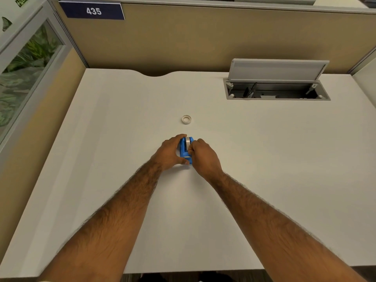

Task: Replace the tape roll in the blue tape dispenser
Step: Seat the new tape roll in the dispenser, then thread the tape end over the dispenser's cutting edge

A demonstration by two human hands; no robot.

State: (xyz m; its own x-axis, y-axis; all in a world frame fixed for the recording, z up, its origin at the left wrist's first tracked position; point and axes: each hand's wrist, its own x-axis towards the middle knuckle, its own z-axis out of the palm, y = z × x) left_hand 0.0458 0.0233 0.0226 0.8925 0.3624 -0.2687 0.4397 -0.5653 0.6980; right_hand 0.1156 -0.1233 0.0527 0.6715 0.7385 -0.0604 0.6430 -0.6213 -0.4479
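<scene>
The blue tape dispenser (184, 152) stands on the white desk (122, 139) in the middle of the view, with a pale tape roll (188, 141) seated in its top. My left hand (170, 152) wraps the dispenser's left side. My right hand (203, 155) is curled against its right side, fingertips at the tape near the roll. A second small whitish tape ring (186, 119) lies flat on the desk just beyond the dispenser, apart from both hands.
An open cable hatch (276, 92) with its grey lid raised sits at the back right of the desk. Tan partition walls close the back and left, with a sign reading 435 (92, 11). The desk's front edge runs below my forearms.
</scene>
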